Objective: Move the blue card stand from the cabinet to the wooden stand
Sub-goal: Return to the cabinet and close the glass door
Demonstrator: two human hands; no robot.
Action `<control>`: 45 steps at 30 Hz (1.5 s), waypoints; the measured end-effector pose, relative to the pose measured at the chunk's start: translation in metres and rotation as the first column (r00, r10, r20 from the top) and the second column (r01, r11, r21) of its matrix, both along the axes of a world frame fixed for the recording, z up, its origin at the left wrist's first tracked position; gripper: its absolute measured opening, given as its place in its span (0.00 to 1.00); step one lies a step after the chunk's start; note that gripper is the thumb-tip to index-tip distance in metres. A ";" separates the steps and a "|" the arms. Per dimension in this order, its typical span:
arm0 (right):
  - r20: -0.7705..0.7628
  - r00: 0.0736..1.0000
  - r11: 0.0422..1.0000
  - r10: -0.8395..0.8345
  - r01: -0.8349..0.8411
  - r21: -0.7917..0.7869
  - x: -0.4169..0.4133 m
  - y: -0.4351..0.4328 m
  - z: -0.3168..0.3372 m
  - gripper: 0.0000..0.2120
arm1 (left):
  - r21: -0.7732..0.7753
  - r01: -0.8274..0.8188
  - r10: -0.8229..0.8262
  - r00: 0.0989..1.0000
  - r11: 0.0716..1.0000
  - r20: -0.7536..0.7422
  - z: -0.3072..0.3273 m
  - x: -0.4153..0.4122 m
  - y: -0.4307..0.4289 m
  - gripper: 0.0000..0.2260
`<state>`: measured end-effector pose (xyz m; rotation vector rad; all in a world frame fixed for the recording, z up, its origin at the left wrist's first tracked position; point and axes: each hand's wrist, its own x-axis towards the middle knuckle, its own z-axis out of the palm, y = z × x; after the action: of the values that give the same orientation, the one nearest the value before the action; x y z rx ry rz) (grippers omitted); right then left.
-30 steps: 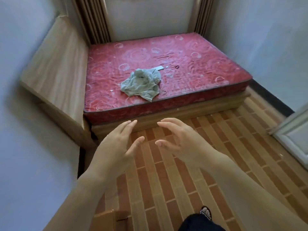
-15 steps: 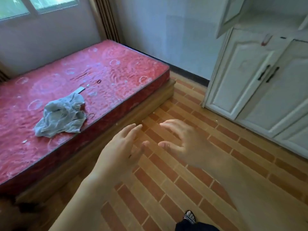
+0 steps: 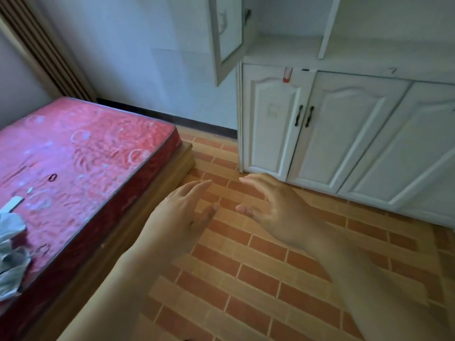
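**Empty hands, cabinet ahead, no card stand in sight**

Both hands out front over the brick-pattern floor (image 3: 246,279), nothing in either. Left hand (image 3: 179,215) flat-ish, fingers loosely spread. Right hand (image 3: 275,207) curled in a soft claw, thumb apart from the fingers, gripping nothing. Hands near each other, not touching.

White cabinet (image 3: 344,134) straight ahead on the right: lower doors closed, black handles (image 3: 304,116) side by side, upper door (image 3: 227,33) swung open, bare shelf ledge (image 3: 283,49) showing behind it. Blue card stand nowhere visible — presumably somewhere on the cabinet, beyond the frame. Wooden stand out of view too. Red mattress (image 3: 81,153) on the left, crumpled grey cloth (image 3: 11,257) at its edge.

Task barely begun, by the look of it; finding the thing comes first.

Handling, as a guess only: likely small, light and rigid, possibly smooth plastic, so slippery under a loose pinch. Best taken low at the base between thumb and fingers, kept upright, with any cards steadied by the free hand.
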<state>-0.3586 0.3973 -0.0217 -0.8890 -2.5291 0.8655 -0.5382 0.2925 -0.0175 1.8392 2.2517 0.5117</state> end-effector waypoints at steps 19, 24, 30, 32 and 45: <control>-0.175 0.964 0.958 -0.198 0.228 0.173 -0.214 0.216 0.079 0.23 | 0.187 0.143 -0.132 0.989 0.972 -0.067 0.074 -0.231 0.235 0.25; -0.219 0.949 0.940 -0.226 0.272 0.208 -0.251 0.266 0.103 0.24 | 0.217 0.210 -0.190 0.976 0.953 -0.111 0.104 -0.266 0.296 0.25; -0.232 0.948 0.917 -0.220 0.282 0.283 -0.279 0.322 0.132 0.25 | 0.265 0.259 -0.222 0.962 0.929 -0.163 0.129 -0.291 0.361 0.25; -0.246 0.947 0.907 -0.209 0.281 0.313 -0.285 0.342 0.143 0.25 | 0.284 0.264 -0.216 0.958 0.922 -0.191 0.137 -0.298 0.383 0.25; -0.418 0.902 0.858 -0.108 0.297 0.419 -0.310 0.469 0.208 0.29 | 0.507 0.242 -0.178 0.969 0.827 -0.172 0.214 -0.337 0.521 0.28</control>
<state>-0.6687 0.8665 0.1861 -0.7252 -2.1080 0.2814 -0.8754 0.8138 0.1966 2.3960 2.0703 1.0940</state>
